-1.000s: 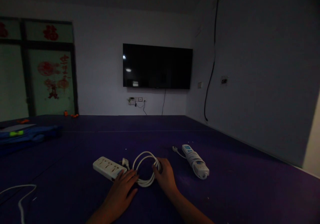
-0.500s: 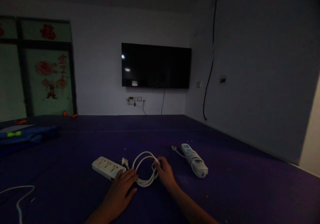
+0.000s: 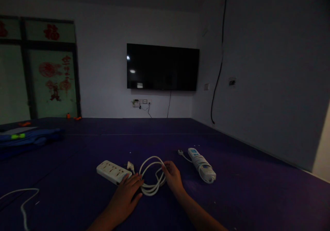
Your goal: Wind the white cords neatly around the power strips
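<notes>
In front of me a white power strip (image 3: 113,172) lies at an angle on the purple surface. Its white cord (image 3: 151,189) is looped into a loose coil to the right of it. My left hand (image 3: 129,191) rests with fingers extended over the strip's near end and the coil's left side. At the coil's right edge, the fingers of my right hand (image 3: 173,177) pinch the cord. The cord's plug (image 3: 131,166) lies between the strip and the coil, just beyond my left fingertips.
A second power strip (image 3: 202,165), wrapped in its own cord, lies to the right with its plug (image 3: 180,152) beyond it. Another white cable (image 3: 24,207) is at the lower left. Folded blue cloth (image 3: 38,136) lies at the far left. A television (image 3: 163,67) hangs on the wall.
The whole view has shifted slightly. Both hands keep nearly the same places on the strip and coil, and the coil's loops have changed shape only a little.
</notes>
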`<action>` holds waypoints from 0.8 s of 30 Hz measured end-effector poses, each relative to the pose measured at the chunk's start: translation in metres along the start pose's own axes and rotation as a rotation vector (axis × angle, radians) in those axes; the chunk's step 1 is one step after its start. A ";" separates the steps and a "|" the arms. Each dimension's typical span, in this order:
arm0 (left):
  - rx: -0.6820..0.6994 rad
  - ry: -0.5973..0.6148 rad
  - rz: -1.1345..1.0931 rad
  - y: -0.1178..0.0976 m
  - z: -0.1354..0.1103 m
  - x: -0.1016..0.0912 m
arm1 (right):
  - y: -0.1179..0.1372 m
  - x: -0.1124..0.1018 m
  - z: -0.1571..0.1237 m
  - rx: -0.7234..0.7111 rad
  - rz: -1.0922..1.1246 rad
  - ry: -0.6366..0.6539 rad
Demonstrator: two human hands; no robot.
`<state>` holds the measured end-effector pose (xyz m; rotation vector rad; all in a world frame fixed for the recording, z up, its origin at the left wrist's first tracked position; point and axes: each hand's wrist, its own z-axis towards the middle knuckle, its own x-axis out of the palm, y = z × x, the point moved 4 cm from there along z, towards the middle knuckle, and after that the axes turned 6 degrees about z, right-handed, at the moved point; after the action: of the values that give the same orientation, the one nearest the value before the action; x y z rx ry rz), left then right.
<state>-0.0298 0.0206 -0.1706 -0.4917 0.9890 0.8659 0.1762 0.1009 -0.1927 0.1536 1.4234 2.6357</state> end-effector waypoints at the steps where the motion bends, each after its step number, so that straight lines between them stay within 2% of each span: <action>1: 0.001 -0.001 0.003 0.000 0.000 0.000 | 0.001 0.000 0.000 0.001 0.009 -0.004; 11: 0.012 -0.019 0.020 -0.001 -0.002 0.000 | 0.009 0.000 -0.003 0.017 0.057 -0.022; 18: -0.012 -0.115 0.000 0.001 -0.004 -0.002 | 0.011 -0.003 -0.002 0.012 0.062 -0.046; 24: -0.050 -0.139 -0.060 0.003 -0.004 -0.002 | 0.009 -0.002 -0.002 0.015 0.059 -0.027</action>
<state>-0.0349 0.0192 -0.1711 -0.4947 0.8229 0.8607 0.1767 0.0939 -0.1868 0.2353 1.4517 2.6597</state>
